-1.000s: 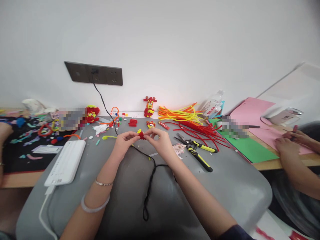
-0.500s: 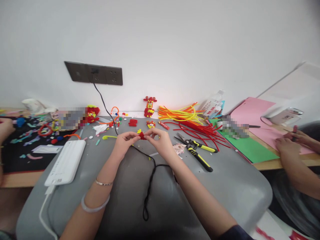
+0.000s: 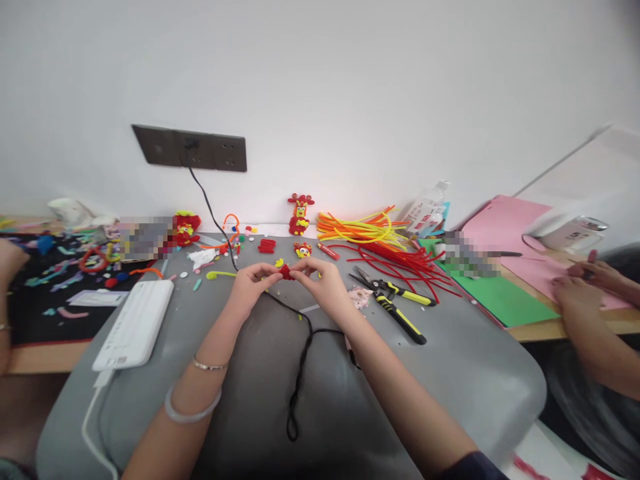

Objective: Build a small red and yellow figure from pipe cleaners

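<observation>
Between my two hands is a small red fuzzy piece [image 3: 285, 271], which looks like bent pipe cleaner. My left hand [image 3: 254, 283] pinches its left side and my right hand [image 3: 323, 283] pinches its right side. Just behind the fingertips lies a small yellow piece [image 3: 280, 263]. Further back are a red coiled piece [image 3: 267, 246] and a red and yellow head with eyes [image 3: 302, 251]. A finished-looking red figure with antlers [image 3: 299, 215] stands against the wall. The fingers partly cover the red piece.
Pliers [image 3: 395, 300] with yellow-black handles lie right of my hands, near red pipe cleaners [image 3: 405, 260] and yellow-orange ones [image 3: 360, 228]. A white power bank [image 3: 134, 325] sits left. A black cable [image 3: 303, 360] crosses the grey table [image 3: 450, 373]. Other people's hands [image 3: 580, 293] are at both sides.
Both hands keep their pinch on the red piece, with hardly any movement. The view has shifted very slightly. At the far left, another person's hand and arm have moved a little.
</observation>
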A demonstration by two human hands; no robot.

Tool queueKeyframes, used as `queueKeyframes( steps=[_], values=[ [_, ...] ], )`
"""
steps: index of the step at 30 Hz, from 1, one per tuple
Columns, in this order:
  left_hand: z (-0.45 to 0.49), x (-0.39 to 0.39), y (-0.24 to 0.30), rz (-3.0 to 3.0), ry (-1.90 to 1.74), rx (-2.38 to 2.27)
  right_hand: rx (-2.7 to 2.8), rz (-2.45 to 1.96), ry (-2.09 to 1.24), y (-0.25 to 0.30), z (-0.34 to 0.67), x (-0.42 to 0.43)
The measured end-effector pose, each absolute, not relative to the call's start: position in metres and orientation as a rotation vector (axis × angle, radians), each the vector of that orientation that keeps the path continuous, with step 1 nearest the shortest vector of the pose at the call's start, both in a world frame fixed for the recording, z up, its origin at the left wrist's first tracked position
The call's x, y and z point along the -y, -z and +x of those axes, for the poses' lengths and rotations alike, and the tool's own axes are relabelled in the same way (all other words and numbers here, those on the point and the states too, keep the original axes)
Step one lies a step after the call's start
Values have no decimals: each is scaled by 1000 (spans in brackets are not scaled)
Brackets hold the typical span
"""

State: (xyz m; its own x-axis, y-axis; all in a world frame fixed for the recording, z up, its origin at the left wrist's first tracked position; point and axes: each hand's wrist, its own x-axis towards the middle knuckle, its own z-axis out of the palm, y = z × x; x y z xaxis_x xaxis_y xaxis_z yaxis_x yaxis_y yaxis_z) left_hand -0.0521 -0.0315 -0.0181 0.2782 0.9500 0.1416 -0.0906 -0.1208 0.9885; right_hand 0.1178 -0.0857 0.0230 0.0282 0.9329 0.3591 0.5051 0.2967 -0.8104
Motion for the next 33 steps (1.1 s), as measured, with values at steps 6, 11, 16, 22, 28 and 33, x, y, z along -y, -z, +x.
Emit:
queueKeyframes(
  steps=[6, 11, 16, 22, 28, 33],
  values=[
    [-52, 32, 17, 1374, -1140, -860, 1665, -1228, -538, -20, 118, 86],
    [-52, 33, 16, 1375, -1128, -865, 1672, -1233, -531, -21, 119, 86],
    [-52, 33, 15, 1368, -1090, -881, 1653, -1276, -511, -22, 122, 86],
    [-52, 34, 15, 1431, -1053, -861, 1626, -1293, -556, -16, 131, 85],
    [-52, 32, 19, 1481, -1093, -842, 1632, -1312, -521, -15, 134, 88],
    [-51, 32, 19, 1562, -1065, -782, 1685, -1344, -478, -17, 133, 90]
  ],
)
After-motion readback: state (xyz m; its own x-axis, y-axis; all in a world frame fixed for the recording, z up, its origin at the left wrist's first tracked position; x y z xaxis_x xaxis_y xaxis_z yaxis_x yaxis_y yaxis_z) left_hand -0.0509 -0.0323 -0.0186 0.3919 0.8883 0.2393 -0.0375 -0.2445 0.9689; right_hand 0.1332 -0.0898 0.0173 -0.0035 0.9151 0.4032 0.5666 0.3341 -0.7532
